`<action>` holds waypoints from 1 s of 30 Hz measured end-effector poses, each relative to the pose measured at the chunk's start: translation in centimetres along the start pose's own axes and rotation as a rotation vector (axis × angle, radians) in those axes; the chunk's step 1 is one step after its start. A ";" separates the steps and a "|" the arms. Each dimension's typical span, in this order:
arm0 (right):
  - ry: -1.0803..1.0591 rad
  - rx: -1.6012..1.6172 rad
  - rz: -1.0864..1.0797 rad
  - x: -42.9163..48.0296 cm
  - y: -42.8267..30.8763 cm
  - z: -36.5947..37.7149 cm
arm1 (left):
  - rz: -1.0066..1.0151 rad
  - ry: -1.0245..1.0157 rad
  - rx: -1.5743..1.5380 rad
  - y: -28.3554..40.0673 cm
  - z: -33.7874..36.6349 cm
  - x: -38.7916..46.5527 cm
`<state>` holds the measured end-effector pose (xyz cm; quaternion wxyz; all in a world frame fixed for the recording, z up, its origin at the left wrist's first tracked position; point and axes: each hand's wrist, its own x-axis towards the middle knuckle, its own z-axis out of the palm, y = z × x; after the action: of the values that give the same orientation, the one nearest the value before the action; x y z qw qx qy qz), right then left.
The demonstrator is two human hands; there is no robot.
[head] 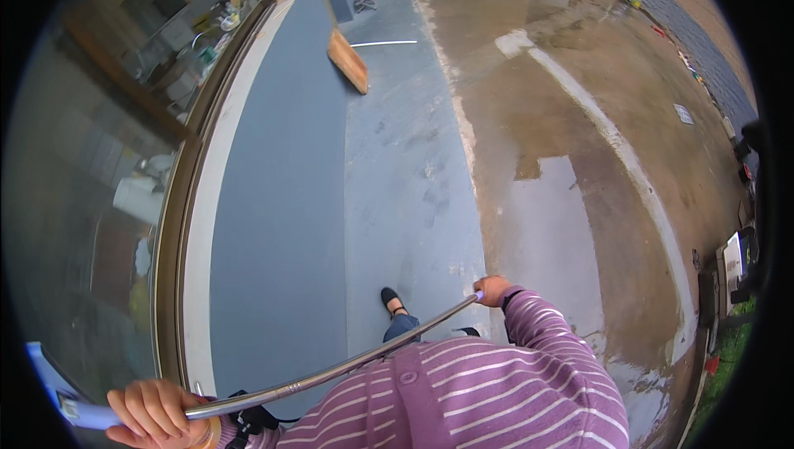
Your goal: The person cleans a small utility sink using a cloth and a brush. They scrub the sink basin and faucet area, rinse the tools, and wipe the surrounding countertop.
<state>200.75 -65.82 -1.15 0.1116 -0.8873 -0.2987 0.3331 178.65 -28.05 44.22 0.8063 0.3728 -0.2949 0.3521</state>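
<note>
A long mop-like tool with a shiny metal pole [335, 367] lies across the front of my body. My left hand [152, 410] grips it at the lower left, beside its pale blue plastic head [53, 381]. That head reaches the dark rim of the picture, so its working edge is partly hidden. My right hand [493, 291] closes around the pole's other end, where a bit of lilac grip shows. Both my arms wear a purple striped sleeve [539, 319]. Below the pole, a black shoe [392, 300] stands on the blue-grey floor [403, 213].
A sliding window [167, 250] in a brown frame runs along the left, above a blue-painted wall [279, 213]. Farther on, a wooden board on a pole [348, 63] leans there near a white strip [384, 43]. Wet brown concrete [620, 232] with puddles spreads to the right.
</note>
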 end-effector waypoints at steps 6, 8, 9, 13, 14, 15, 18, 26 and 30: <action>0.246 0.150 0.677 1.1 9.0 -5.0 | -0.094 -0.122 -0.125 -11.8 -12.6 12.9; 0.177 0.237 0.739 1.4 11.3 -6.7 | -0.137 -0.148 -0.119 -17.7 -16.5 16.8; 0.156 0.270 0.789 1.3 12.0 -7.2 | -0.149 -0.128 -0.132 -20.8 -18.3 18.6; 0.222 0.482 0.828 2.9 13.2 -8.5 | -0.216 0.016 0.069 -34.4 -25.4 25.5; 0.177 0.630 0.868 3.5 13.5 -8.8 | -0.253 -0.002 0.106 -38.3 -27.1 27.0; 0.111 0.756 0.930 4.2 14.0 -9.2 | -0.283 -0.023 0.141 -41.9 -28.7 28.3; 0.025 0.649 0.876 7.7 16.5 -11.6 | -0.504 0.108 0.316 -52.1 -33.4 31.4; 0.039 0.635 0.811 28.9 29.2 -31.4 | -0.865 0.204 0.753 -70.1 -43.7 38.3; 0.282 0.468 0.670 44.8 33.8 -46.9 | -0.983 0.215 0.951 -75.4 -49.5 40.9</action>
<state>273.91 -65.59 -2.71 0.2354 -0.9228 0.1075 0.2853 272.25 -9.49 17.60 0.6461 0.7391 0.1763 0.0719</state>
